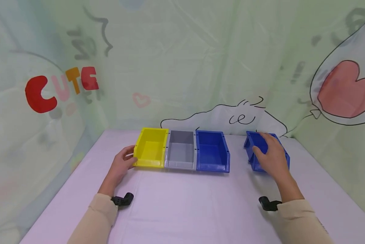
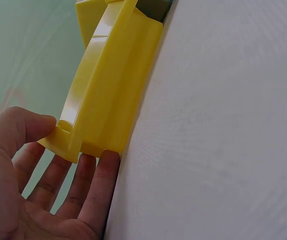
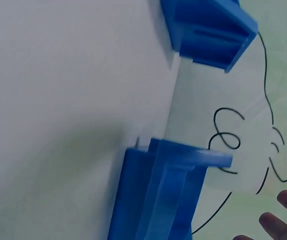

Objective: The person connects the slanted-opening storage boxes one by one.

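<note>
Nearest, black wrist cameras [image 1: 124, 199] jut beside both cuffs. The left hand [image 1: 122, 162], fingers loosely extended, touches the yellow storage bin's [image 1: 150, 149] outer corner, apparently steadying its row with the grey bin [image 1: 181, 149] and adjoining blue bin [image 1: 212, 150]. The right hand [image 1: 273, 156], fingers spread, half hides the separate blue bin [image 1: 257, 166] across a gap; I can't tell whether they touch. Behind, a printed curtain [image 1: 182, 67] closes off the table [image 1: 176, 206].

1. Head view: R hand [image 1: 273, 156] hides pt of lone blue bin [image 1: 256, 165]; R wrist view gets that hand's fingertips only.
2. L wrist view: L hand [image 2: 33, 210] cropped L/btm, some fingertips behind yellow bin [image 2: 116, 80], itself cropped @ top.
3. R wrist view: lone blue bin cropped @ btm, row's blue bin [image 3: 208, 35] @ top.
4. Head view: sleeves [image 1: 94, 217], balloon drawing [image 1: 342, 88] run off-frame.
</note>
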Demonstrator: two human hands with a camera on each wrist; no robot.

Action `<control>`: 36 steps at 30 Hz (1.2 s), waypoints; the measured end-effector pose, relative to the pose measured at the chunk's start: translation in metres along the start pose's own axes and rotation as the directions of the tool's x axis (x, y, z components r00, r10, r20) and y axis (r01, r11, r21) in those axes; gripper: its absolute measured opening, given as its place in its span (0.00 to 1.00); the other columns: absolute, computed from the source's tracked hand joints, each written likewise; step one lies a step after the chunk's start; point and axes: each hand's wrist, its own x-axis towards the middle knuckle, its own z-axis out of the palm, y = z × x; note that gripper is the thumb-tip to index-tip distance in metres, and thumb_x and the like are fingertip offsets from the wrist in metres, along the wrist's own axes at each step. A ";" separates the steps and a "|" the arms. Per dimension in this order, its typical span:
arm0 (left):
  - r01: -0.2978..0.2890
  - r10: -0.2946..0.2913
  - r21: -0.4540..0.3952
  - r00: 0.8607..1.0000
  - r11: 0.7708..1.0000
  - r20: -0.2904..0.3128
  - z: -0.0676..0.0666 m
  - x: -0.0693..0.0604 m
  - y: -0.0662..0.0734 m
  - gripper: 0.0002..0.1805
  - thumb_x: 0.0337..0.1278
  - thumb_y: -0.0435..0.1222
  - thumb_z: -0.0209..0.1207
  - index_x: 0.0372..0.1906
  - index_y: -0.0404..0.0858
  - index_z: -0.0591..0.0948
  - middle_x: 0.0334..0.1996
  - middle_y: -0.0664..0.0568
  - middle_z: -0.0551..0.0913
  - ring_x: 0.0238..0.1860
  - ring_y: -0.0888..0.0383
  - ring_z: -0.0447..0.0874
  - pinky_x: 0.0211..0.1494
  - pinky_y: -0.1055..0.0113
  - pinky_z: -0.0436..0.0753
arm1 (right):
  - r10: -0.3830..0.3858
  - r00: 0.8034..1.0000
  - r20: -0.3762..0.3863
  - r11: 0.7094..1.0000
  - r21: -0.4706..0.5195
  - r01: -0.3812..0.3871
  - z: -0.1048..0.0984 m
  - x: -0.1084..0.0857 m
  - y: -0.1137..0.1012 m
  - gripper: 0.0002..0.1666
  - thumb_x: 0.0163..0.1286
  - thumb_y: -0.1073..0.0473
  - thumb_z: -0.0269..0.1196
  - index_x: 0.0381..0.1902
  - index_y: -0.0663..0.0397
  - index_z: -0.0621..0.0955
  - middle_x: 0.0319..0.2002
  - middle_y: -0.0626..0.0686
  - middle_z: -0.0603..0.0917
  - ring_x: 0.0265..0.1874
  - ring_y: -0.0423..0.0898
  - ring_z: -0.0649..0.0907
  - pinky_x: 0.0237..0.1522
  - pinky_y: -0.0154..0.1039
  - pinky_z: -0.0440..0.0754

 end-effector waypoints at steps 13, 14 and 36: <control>0.006 -0.006 -0.011 1.000 1.000 -0.007 0.003 0.001 0.001 0.34 0.67 0.36 0.59 0.78 0.49 0.67 0.76 0.49 0.67 0.73 0.46 0.70 0.70 0.52 0.80 | 0.280 0.955 -0.093 0.960 0.012 -0.280 -0.007 -0.001 0.043 0.41 0.77 0.58 0.51 0.81 0.65 0.53 0.79 0.75 0.51 0.76 0.79 0.51 0.72 0.77 0.56; 0.006 -0.006 -0.009 1.000 1.000 -0.008 0.003 0.001 0.001 0.34 0.67 0.36 0.59 0.78 0.49 0.67 0.76 0.49 0.67 0.73 0.46 0.70 0.70 0.52 0.80 | 0.303 0.948 -0.099 0.953 0.020 -0.302 -0.006 -0.001 0.046 0.41 0.76 0.58 0.51 0.82 0.64 0.52 0.79 0.75 0.50 0.76 0.79 0.51 0.72 0.77 0.56; 0.006 -0.006 -0.011 1.000 1.000 -0.008 0.003 0.001 0.000 0.35 0.67 0.35 0.59 0.78 0.49 0.67 0.76 0.49 0.68 0.73 0.46 0.70 0.70 0.52 0.80 | 0.484 0.871 0.084 0.869 0.070 -0.490 -0.009 0.007 0.090 0.43 0.78 0.54 0.47 0.81 0.69 0.47 0.76 0.80 0.53 0.75 0.80 0.56 0.74 0.73 0.58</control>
